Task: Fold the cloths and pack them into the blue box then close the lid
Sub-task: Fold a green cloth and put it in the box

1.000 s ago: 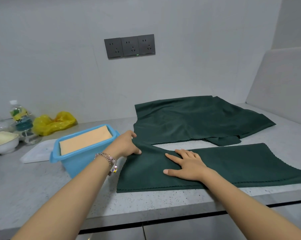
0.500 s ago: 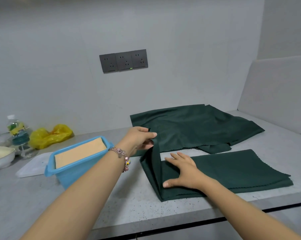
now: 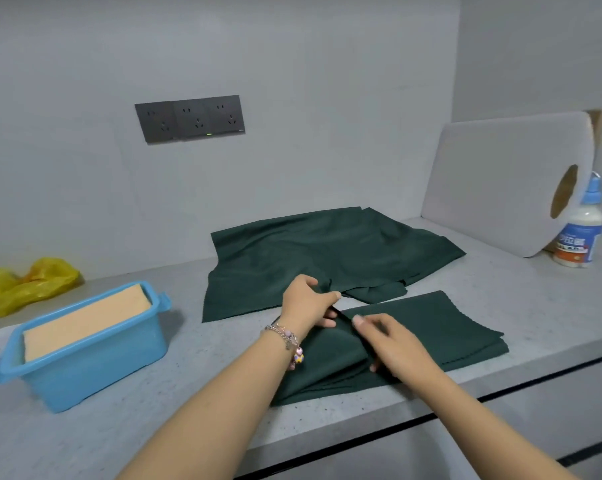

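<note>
Dark green folded cloth [image 3: 431, 327] lies at bench [image 3: 188, 403] front edge. Left hand [image 3: 306, 303] pinches its raised fold; right hand [image 3: 389, 344] lies flat, fingers straight, pressing it. Second dark green cloth [image 3: 327, 251] spread behind. Blue plastic box [image 3: 95, 362] holding tan cloth sits left.

Box [image 3: 95, 362] left of folded cloth [image 3: 431, 327]; spread cloth [image 3: 310, 251] behind.

Two green cloths [image 3: 327, 251] [image 3: 431, 327] (one box [image 3: 95, 362]), two hands [image 3: 306, 303] [image 3: 393, 344].
</note>
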A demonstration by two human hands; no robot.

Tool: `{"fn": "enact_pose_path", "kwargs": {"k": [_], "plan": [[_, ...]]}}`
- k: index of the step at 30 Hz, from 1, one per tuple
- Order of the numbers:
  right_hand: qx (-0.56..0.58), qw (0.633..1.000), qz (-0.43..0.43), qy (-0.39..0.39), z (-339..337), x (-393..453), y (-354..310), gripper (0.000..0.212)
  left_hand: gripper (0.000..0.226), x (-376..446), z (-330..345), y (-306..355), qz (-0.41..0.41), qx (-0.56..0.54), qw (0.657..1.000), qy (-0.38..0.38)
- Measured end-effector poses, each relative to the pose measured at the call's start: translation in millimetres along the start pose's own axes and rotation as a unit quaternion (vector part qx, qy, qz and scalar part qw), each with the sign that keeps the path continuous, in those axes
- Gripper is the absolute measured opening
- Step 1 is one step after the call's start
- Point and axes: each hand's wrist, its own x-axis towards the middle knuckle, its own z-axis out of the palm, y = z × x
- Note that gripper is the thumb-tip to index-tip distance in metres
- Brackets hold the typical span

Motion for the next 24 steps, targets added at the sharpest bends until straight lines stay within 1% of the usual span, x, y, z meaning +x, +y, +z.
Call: {"fn": "enact_pose_path", "kwargs": {"k": [2, 3, 5, 6, 8, 9, 11, 14, 17, 19, 21, 24], "plan": [[-0.070, 0.997, -0.019, 0.004, 6, -4, 7, 0.046, 0.047, -1, 8, -8, 0.001, 0.014, 1.000, -0.007], [-0.085, 0.996, -0.027, 0.011, 7, -4, 9, 0.047, 0.045, -2, 10, -11, 0.003, 0.012, 1.000, -0.013], [-0.056, 0.998, -0.019, 0.009, 5, -3, 12, 0.041, 0.037, -4, 10, -16, 0.015, 0.008, 1.000, -0.007], [-0.031, 0.999, -0.013, 0.004, 3, -3, 10, 0.036, 0.032, -5, 6, -17, 0.038, 0.017, 0.999, 0.010], [-0.002, 1.000, -0.016, -0.017, 0, -3, 8, 0.032, 0.015, -6, -8, -24, 0.104, 0.090, 0.988, 0.065], [-0.004, 0.999, -0.023, -0.030, 0, -3, 8, 0.034, 0.010, -6, -16, -30, 0.128, 0.142, 0.977, 0.088], [-0.047, 0.997, -0.035, -0.056, 1, -3, 7, 0.036, 0.020, -6, -30, -42, 0.150, 0.230, 0.956, 0.103], [-0.121, 0.988, -0.054, -0.079, 1, 2, 10, 0.032, 0.031, -6, -38, -58, 0.144, 0.266, 0.951, 0.063], [-0.108, 0.989, -0.057, -0.079, 1, 5, 12, 0.033, 0.038, -6, -38, -66, 0.144, 0.266, 0.953, 0.014], [-0.106, 0.990, -0.053, -0.079, 0, 5, 13, 0.031, 0.042, -5, -35, -69, 0.143, 0.287, 0.947, -0.025], [-0.116, 0.988, -0.056, -0.081, -1, 5, 15, 0.033, 0.045, -4, -30, -71, 0.143, 0.348, 0.924, -0.060], [-0.141, 0.984, -0.065, -0.084, -2, 7, 17, 0.035, 0.048, -2, -23, -78, 0.152, 0.464, 0.868, -0.085]]}}
